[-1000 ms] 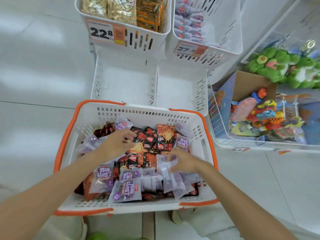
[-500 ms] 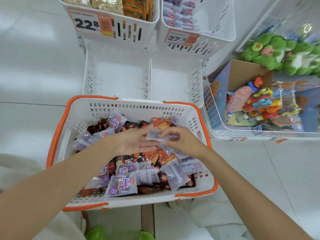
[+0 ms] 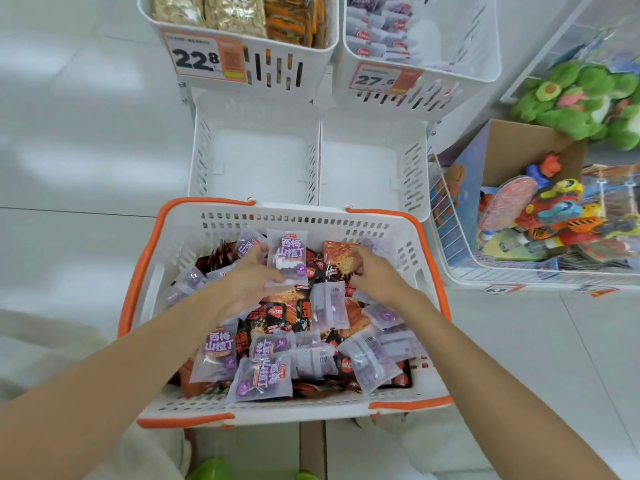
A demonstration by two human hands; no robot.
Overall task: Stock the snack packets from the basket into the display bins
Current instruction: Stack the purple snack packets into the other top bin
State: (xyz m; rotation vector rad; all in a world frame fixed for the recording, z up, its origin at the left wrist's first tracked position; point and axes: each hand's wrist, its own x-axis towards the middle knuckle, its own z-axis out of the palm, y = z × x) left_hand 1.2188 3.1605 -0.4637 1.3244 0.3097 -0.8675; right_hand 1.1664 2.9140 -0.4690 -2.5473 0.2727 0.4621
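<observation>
The white basket with orange rim (image 3: 298, 219) sits in front of me, full of purple snack packets (image 3: 216, 351) and black-and-orange ones (image 3: 277, 315). My left hand (image 3: 242, 282) holds a purple packet (image 3: 287, 252) upright above the pile, thumb and fingers around its lower edge. My right hand (image 3: 375, 271) is down among the packets at the basket's back right, fingers curled beside an orange packet (image 3: 337, 254); its grip is hidden. Two empty white display bins (image 3: 256, 157) (image 3: 360, 161) stand just behind the basket.
Above them, a bin tagged 22.8 (image 3: 204, 58) holds gold and orange packets, and a bin tagged 27.6 (image 3: 381, 79) holds pale purple ones. A wire bin of toys (image 3: 540, 216) and green plush toys (image 3: 581, 98) stand to the right. White floor lies to the left.
Both hands were together over the pile's middle with small packets. Now they have parted: the left lifts a purple packet upright, the right has shifted to the back right.
</observation>
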